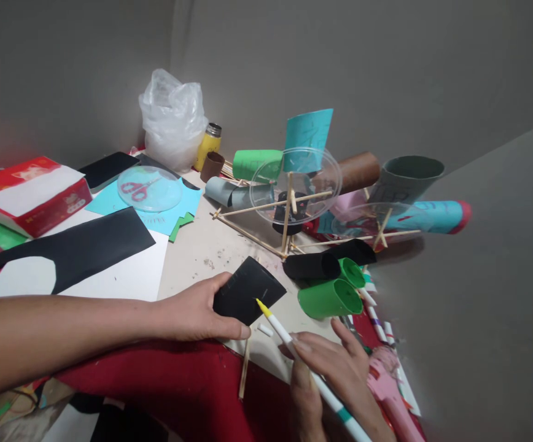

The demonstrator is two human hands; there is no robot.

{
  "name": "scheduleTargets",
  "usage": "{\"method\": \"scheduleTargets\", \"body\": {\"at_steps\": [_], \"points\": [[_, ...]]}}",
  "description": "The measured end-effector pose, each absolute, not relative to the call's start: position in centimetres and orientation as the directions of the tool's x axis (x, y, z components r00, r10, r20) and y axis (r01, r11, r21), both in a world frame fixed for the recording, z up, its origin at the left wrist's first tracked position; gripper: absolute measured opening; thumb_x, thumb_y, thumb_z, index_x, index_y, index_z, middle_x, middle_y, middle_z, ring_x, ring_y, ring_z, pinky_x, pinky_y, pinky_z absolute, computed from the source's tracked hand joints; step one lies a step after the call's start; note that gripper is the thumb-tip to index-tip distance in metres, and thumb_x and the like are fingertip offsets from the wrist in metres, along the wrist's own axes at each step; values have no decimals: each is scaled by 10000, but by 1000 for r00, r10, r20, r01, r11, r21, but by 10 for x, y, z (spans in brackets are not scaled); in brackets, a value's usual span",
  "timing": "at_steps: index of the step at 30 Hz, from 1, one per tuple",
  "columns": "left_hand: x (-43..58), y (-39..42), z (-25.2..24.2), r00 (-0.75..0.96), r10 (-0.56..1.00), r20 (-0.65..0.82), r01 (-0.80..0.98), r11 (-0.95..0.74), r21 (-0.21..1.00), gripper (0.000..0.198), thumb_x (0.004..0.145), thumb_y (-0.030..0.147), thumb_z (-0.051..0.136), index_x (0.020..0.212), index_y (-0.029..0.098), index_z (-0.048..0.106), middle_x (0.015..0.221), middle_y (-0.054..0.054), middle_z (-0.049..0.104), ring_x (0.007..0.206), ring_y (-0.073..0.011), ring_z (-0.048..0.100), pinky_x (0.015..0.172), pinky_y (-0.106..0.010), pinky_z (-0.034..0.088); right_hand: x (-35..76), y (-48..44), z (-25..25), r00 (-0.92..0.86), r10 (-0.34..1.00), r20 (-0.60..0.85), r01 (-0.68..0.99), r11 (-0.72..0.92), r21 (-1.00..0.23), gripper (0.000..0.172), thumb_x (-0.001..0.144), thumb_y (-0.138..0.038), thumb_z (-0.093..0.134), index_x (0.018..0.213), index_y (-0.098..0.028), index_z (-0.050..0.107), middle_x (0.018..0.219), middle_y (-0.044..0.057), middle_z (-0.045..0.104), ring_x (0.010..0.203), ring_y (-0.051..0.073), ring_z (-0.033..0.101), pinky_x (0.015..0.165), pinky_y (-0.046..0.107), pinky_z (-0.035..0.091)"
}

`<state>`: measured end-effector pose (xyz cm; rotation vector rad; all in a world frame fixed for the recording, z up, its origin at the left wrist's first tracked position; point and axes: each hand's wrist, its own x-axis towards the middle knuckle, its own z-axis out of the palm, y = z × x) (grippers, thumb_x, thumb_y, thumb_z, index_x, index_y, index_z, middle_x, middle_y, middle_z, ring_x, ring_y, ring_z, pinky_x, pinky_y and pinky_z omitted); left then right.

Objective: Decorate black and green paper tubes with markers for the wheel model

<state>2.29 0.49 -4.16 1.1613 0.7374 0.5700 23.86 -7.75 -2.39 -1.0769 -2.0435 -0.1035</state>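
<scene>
My left hand grips a black paper tube, somewhat flattened, by its left end over the near part of the table. Held between the fingers and thumb of my right hand is a white marker with a teal band. Its yellow tip meets or nearly meets the tube's front face, where faint marks show. Just below the tube lies a small white cylinder, perhaps a cap. Beyond my right hand are a green paper tube and another black tube on their sides.
Behind stands a stick frame with clear plastic discs and coloured paper tubes. Left are a red tissue box, black paper and red-handled scissors at a clear lid. A pink glue gun and several markers line the right edge.
</scene>
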Motion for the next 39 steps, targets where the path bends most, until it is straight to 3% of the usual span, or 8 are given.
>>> {"method": "scheduleTargets", "body": {"at_steps": [6, 15, 39], "points": [[23, 6, -44, 655, 728, -204, -55, 316, 947, 607, 680, 305, 815, 1202, 155, 544, 1061, -47, 660, 978, -228, 604, 828, -320, 496, 229, -79, -25, -166, 670, 724, 749, 563, -349, 152, 914, -93, 573, 985, -193, 664, 821, 3, 715, 779, 174, 718, 1111, 526, 406], [24, 6, -43, 641, 736, -217, -35, 310, 950, 579, 680, 305, 820, 1179, 165, 562, 1013, -28, 648, 935, -215, 602, 809, -310, 488, 225, -76, -24, -82, 638, 765, 754, 542, -371, 126, 901, -102, 604, 957, -194, 668, 783, -2, 706, 719, 172, 701, 1070, 553, 442], [24, 6, -43, 649, 730, -212, -36, 309, 951, 583, 670, 303, 813, 1179, 174, 558, 1030, -38, 654, 949, -223, 603, 790, -305, 487, 220, -77, -25, -94, 654, 751, 778, 518, -354, 99, 941, -145, 572, 925, -212, 643, 731, -20, 699, 705, 168, 707, 1050, 521, 458]]}}
